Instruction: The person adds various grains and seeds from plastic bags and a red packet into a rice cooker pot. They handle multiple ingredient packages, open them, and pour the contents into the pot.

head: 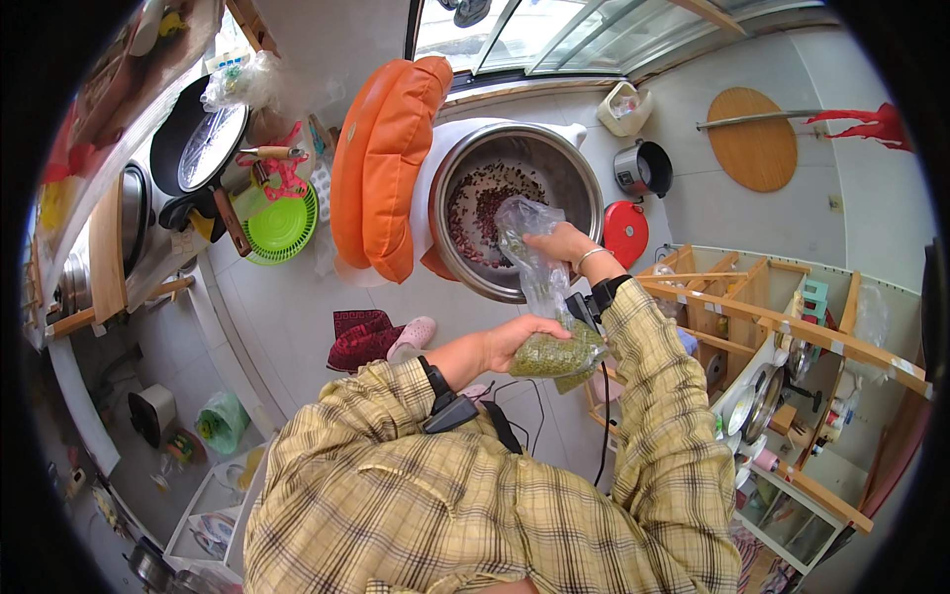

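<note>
A clear plastic bag (553, 356) of small green beans spans my two hands. My left hand (512, 340) grips its full lower part, in front of my chest. My right hand (560, 245) holds the bag's loose upper end over the rim of a large stainless steel pot (586, 193). Reddish beans (475, 249) and darker bits lie scattered on the pot's bottom, partly hidden by the plastic. The pot stands on a white support (423, 178).
An orange inflated cushion (386, 171) stands left of the pot. To the right are a red lid (626, 234), a small metal pot (646, 169) and a wooden shelf frame (801, 319). A green plastic basket (282, 223) and a wok (174, 141) are at the left.
</note>
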`<state>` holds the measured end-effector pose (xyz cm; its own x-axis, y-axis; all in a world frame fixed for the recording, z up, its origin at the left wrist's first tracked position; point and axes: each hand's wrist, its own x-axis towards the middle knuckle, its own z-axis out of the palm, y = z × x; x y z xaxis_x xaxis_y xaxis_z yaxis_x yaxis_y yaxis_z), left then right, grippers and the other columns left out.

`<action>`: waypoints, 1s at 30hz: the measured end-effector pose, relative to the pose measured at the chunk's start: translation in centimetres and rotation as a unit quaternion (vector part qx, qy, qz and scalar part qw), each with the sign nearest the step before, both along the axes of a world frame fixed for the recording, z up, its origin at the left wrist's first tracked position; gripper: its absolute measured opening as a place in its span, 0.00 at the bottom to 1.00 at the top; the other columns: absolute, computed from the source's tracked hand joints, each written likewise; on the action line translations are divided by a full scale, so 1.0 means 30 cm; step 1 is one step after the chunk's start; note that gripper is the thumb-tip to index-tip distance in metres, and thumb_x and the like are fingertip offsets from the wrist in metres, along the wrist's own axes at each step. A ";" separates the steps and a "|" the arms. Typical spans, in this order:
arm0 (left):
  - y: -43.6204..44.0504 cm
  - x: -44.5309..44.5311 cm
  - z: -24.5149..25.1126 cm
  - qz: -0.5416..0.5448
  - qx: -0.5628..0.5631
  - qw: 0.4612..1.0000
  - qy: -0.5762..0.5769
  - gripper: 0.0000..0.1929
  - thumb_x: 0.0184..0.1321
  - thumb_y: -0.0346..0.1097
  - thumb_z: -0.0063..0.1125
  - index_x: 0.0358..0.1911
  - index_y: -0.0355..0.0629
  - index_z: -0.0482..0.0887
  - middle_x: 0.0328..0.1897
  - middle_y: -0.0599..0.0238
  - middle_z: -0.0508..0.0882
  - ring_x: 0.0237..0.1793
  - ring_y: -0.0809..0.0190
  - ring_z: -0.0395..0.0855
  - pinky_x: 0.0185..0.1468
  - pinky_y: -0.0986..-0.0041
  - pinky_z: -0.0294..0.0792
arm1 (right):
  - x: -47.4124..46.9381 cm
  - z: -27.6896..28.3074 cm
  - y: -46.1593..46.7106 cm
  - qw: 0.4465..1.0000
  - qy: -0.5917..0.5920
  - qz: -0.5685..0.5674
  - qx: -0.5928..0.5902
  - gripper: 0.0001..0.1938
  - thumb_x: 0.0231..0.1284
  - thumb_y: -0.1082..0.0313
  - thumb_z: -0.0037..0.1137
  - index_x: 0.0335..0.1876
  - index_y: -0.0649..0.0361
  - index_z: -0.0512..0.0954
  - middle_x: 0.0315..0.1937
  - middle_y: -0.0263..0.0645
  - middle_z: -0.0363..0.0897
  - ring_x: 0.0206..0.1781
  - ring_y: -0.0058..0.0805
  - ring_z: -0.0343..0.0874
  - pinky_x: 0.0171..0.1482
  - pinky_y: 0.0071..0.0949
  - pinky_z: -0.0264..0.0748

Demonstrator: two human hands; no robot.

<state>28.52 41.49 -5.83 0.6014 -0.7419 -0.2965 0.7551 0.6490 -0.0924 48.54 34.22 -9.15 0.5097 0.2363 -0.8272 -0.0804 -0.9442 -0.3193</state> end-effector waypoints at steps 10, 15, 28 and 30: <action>-0.039 0.024 -0.006 0.007 -0.045 0.999 -0.011 0.13 0.62 0.36 0.60 0.46 0.35 0.84 0.44 0.59 0.88 0.41 0.63 0.89 0.48 0.72 0.81 | 0.022 0.039 -0.034 0.997 0.042 -0.066 0.018 0.32 0.65 0.44 0.60 0.42 0.79 0.78 0.26 0.43 0.82 0.22 0.31 0.83 0.15 0.32 0.69; -0.025 0.024 0.034 0.009 -0.046 0.999 -0.025 0.14 0.63 0.36 0.59 0.47 0.35 0.84 0.44 0.59 0.89 0.40 0.63 0.89 0.48 0.71 0.81 | 0.018 0.086 -0.032 0.997 0.037 -0.059 0.025 0.27 0.67 0.50 0.60 0.46 0.77 0.77 0.30 0.40 0.83 0.23 0.28 0.83 0.15 0.28 0.68; -0.060 0.041 0.012 0.000 -0.093 0.996 -0.012 0.15 0.65 0.36 0.56 0.48 0.32 0.83 0.45 0.57 0.89 0.39 0.63 0.90 0.47 0.71 0.82 | 0.049 0.102 -0.050 0.999 -0.008 -0.028 -0.013 0.33 0.63 0.42 0.61 0.39 0.79 0.77 0.23 0.41 0.80 0.16 0.25 0.72 0.15 0.29 0.61; -0.066 0.042 0.008 0.007 -0.106 0.994 -0.011 0.15 0.65 0.36 0.56 0.48 0.32 0.83 0.45 0.57 0.89 0.40 0.63 0.90 0.47 0.71 0.82 | 0.046 0.115 -0.047 1.000 -0.008 -0.025 -0.012 0.33 0.63 0.43 0.62 0.39 0.79 0.78 0.23 0.40 0.80 0.17 0.25 0.75 0.15 0.28 0.62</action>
<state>29.79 39.52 -5.60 0.6161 -0.7783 -0.1213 0.7498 0.6266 -0.2125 49.92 32.81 -5.69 0.5332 0.1906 -0.8242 -0.1224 -0.9467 -0.2981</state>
